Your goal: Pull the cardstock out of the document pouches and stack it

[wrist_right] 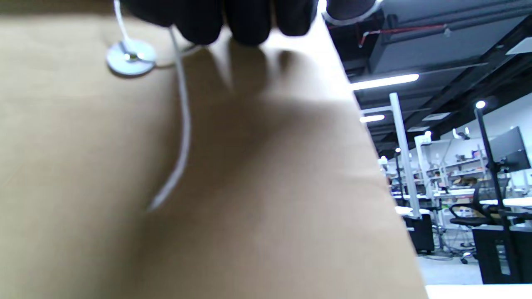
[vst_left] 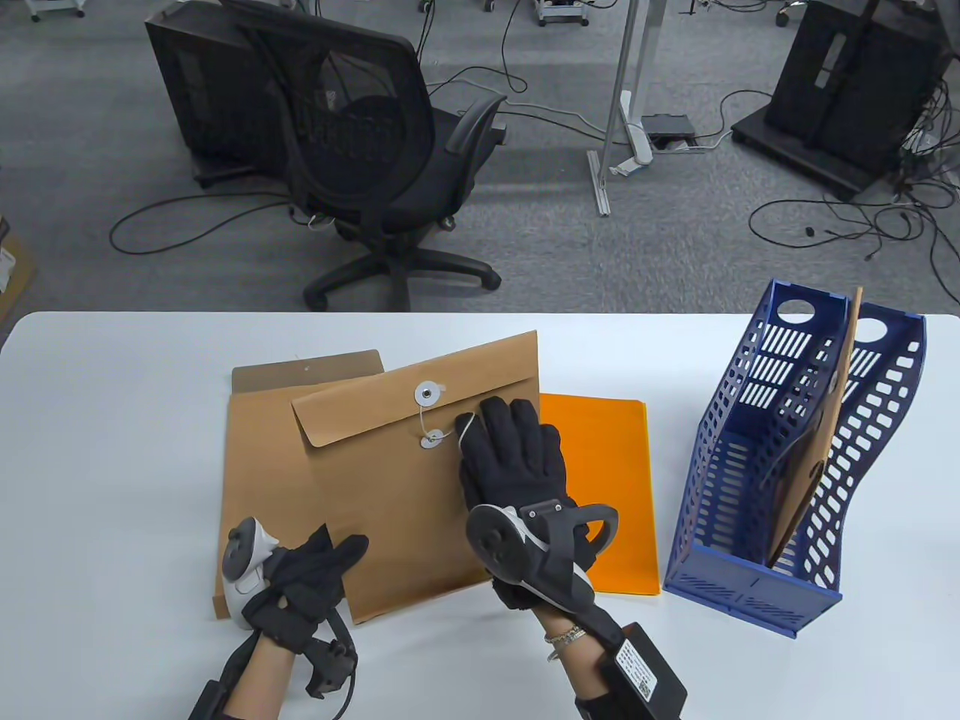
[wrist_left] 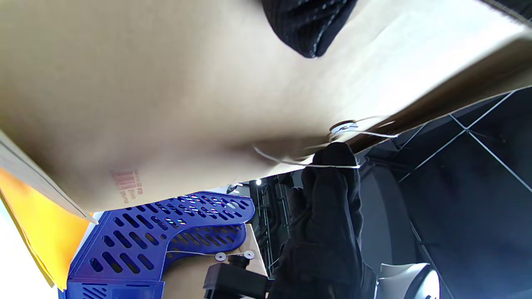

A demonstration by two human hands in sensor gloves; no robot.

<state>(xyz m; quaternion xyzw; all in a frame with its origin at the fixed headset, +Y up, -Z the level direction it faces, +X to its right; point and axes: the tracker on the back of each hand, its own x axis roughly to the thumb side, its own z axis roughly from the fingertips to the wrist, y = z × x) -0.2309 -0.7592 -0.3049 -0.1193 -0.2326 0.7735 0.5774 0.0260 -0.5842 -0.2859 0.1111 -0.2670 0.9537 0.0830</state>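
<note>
Table view: my right hand (vst_left: pixel 510 457) lies palm down on the upper pouch (vst_left: pixel 420 480), fingers (vst_left: pixel 499 420) extended flat beside the lower of its two clasp discs (vst_left: pixel 432 439), with the white string (vst_left: pixel 466 424) looping at my fingertips; whether I pinch the string cannot be told here. My left hand (vst_left: pixel 300 581) rests at the near left corner of that pouch, thumb over its edge, fingers loosely spread. The pouch lies tilted over a second pouch (vst_left: pixel 259 457), whose flap (vst_left: pixel 304 373) is open, and partly over an orange sheet (vst_left: pixel 600 487), all flat on the white counter (vst_left: pixel 112 450). A blue file rack (vst_left: pixel 757 480) stands at the right, holding a third pouch (vst_left: pixel 814 457) upright. Left wrist view: a gloved fingertip (wrist_left: pixel 309 25) touches the brown pouch surface; my right hand's fingers (wrist_left: pixel 332 191) meet the string (wrist_left: pixel 307 162) just below a disc (wrist_left: pixel 344 126). Right wrist view: my fingertips (wrist_right: pixel 232 20) press the pouch beside a disc (wrist_right: pixel 131 58), and the string (wrist_right: pixel 183 120) trails down from between them.
</note>
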